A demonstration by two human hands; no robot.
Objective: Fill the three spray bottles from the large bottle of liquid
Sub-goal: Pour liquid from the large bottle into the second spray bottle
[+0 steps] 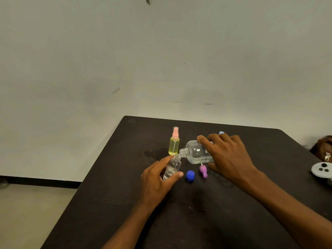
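My right hand (225, 155) grips the large clear bottle (195, 152), tipped on its side with its open neck over the mouth of a small clear spray bottle (173, 167). My left hand (158, 178) holds that small uncapped bottle, which has some clear liquid in its bottom. A yellow spray bottle (174, 144) with a pink sprayer stands upright just behind. A purple sprayer head (203, 170) and a blue cap (190, 175) lie on the table in front. A light blue tip (221, 132) shows behind my right hand; what it belongs to is hidden.
The dark table (197, 212) has its left edge running diagonally and its far edge near the wall. A white controller (321, 170) and a brown bag (323, 146) sit at the right edge. Pale floor lies to the left.
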